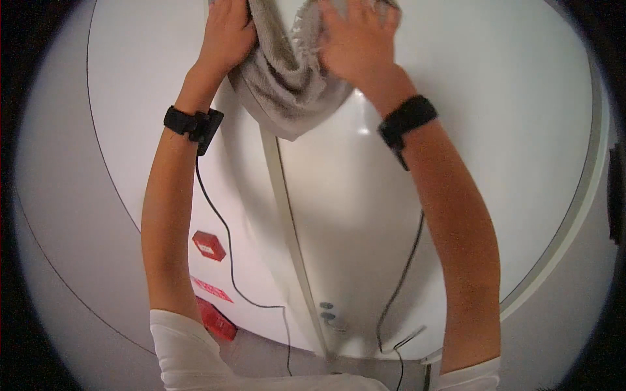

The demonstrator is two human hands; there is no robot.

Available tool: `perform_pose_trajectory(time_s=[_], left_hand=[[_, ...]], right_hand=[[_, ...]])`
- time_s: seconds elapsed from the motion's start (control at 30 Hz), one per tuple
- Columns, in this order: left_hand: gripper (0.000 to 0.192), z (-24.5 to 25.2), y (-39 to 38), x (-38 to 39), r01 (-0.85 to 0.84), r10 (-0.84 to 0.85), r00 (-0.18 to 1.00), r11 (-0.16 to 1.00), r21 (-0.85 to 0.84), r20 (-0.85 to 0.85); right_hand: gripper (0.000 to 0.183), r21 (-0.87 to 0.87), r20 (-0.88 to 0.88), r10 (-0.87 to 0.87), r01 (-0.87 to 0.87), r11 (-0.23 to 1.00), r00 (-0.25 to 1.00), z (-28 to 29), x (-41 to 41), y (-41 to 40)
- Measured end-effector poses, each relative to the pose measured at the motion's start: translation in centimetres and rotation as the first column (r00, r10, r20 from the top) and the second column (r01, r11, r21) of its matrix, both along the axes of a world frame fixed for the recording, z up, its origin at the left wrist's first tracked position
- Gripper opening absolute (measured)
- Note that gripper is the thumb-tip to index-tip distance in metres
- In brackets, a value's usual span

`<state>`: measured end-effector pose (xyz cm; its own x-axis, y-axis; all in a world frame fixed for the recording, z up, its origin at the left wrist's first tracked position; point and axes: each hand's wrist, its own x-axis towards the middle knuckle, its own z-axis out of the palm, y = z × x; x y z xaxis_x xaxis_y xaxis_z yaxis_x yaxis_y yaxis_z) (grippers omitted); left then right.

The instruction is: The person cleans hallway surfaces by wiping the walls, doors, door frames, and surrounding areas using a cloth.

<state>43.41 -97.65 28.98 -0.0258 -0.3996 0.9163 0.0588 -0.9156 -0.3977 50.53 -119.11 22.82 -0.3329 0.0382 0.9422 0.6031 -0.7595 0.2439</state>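
A grey terry cloth (293,97) hangs in folds at the top of the view, its lower corner drooping in front of a white door (352,205). My left hand (227,39) is at the cloth's left side and grips it, with some fingertips cut off by the picture's upper edge. On the right side, my right hand (359,44) has hold of the cloth too; it is slightly blurred and its fingers are bent over the fabric. Both arms are raised, and each wrist wears a black strap.
Black cables (227,234) hang from the wrist straps. A pale door frame (288,215) runs down beside the door, which has a lever handle (411,336) and round lock fittings (326,310). Left of it, a red call point (209,246) and another red object (217,320) are on the white wall.
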Motion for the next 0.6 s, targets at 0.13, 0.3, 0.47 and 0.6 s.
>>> perform_pose_trajectory(time_s=[0.13,0.3,0.47,0.6], left_hand=[[0.065,-2.3,0.6,-1.6,0.005,-0.003,0.998,0.999,0.035,-0.057],[0.069,-2.8,0.7,-3.0,-0.003,0.015,0.988,0.997,0.079,-0.153],[0.071,0.4,-0.7,-3.1,0.018,-0.003,0.994,0.991,0.133,-0.112],[0.068,1.0,-1.2,-1.4,0.023,-0.028,0.999,0.987,0.162,0.031]], right_hand=[[0.054,-0.162,-0.025,-0.157,0.151,0.975,0.987,-4.5,-1.1,3.9],[0.043,-0.361,0.132,-0.027,0.074,0.930,0.991,-4.3,0.4,1.9],[0.051,-0.387,0.041,-0.075,0.085,0.918,0.996,3.8,-1.9,0.7],[0.052,-0.109,0.149,-0.087,0.104,0.989,0.985,5.0,-0.4,4.1]])
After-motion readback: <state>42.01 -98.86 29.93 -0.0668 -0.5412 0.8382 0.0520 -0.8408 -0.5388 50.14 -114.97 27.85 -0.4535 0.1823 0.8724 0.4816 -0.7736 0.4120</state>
